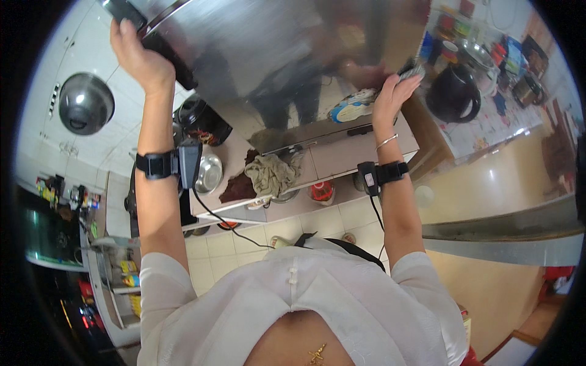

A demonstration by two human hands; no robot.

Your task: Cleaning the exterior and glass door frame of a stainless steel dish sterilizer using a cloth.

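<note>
A large shiny metal panel (256,50) stands before me, with my dim reflection in it. My left hand (142,57) is raised at its left side, against a black part (168,59) on the edge; how far the fingers wrap around it is hidden. At the panel's right edge my right hand (394,98) has a grey crumpled scrubber or cloth (413,71) under its fingertips. Just left of that hand, a blue and white sticker (352,106) with worn edges clings to the lower panel. Each forearm wears a strapped black device with a cable.
Below the panel, a counter (336,160) bears a crumpled grey-green cloth (272,174), a dark red cloth (238,188) and a metal bowl (209,173). A metal wok-like bowl (86,104) hangs on the left tiled wall. A black pot (453,94) and jars crowd the right-hand table.
</note>
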